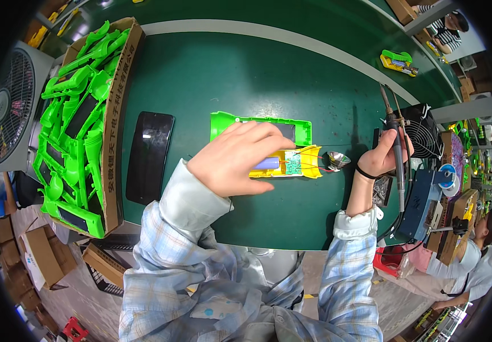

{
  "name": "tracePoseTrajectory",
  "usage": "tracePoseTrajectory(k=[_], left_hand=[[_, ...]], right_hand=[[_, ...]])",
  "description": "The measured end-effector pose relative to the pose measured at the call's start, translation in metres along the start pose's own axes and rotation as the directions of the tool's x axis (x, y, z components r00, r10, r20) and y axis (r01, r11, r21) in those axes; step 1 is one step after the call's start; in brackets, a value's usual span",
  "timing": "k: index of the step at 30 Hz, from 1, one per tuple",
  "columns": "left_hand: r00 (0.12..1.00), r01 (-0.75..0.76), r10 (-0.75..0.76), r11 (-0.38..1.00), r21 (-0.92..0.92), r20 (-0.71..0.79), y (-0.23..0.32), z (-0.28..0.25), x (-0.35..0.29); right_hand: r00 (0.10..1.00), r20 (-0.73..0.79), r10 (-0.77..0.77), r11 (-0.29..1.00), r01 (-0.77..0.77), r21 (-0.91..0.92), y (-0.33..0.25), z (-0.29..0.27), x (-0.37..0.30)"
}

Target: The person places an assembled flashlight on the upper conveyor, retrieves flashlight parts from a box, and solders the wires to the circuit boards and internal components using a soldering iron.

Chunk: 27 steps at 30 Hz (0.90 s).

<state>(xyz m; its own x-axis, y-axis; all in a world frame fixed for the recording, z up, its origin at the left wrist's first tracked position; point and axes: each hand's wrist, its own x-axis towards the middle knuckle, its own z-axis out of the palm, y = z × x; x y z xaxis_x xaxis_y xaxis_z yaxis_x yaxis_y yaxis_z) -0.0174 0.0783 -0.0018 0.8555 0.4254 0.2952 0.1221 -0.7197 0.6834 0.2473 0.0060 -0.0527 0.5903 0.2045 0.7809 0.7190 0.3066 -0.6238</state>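
- Pressing down flat, fingers spread, the left hand pins the yellow housing with its blue battery and small circuit board to the green mat.
- Right of the housing, the right hand is curled tight around a soldering iron, tip raised.
- Just beyond the housing lies a green shell; the silver reflector hangs off thin wires.
- Risk, as I judge it: the hot tip could stray onto wires, plastic or fingers, given how close they lie.
- Far left of the housing: a dark phone, then a box of green parts.
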Motion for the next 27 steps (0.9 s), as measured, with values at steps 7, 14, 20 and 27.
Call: tracePoseTrajectory(k=[7, 14, 20, 27], left_hand=[[0.987, 0.145, -0.150, 0.986, -0.087, -0.063, -0.012, -0.010, 0.002], [0.996, 0.051, -0.035, 0.980, -0.194, 0.085, -0.006, -0.004, 0.005], [0.997, 0.003, -0.012, 0.993, 0.117, 0.078, 0.000, 0.009, 0.004], [0.985, 0.159, -0.168, 0.968, 0.192, 0.030, 0.028, 0.032, 0.012]], right_hand=[[0.999, 0.010, 0.036, 0.999, -0.036, -0.013, 0.001, 0.000, 0.001], [0.998, -0.014, 0.059, 0.998, -0.059, 0.007, 0.001, 0.002, 0.000], [0.996, -0.020, 0.086, 0.996, -0.086, 0.008, 0.000, 0.003, 0.003], [0.990, -0.058, 0.131, 0.991, -0.130, 0.022, 0.001, -0.001, 0.004]])
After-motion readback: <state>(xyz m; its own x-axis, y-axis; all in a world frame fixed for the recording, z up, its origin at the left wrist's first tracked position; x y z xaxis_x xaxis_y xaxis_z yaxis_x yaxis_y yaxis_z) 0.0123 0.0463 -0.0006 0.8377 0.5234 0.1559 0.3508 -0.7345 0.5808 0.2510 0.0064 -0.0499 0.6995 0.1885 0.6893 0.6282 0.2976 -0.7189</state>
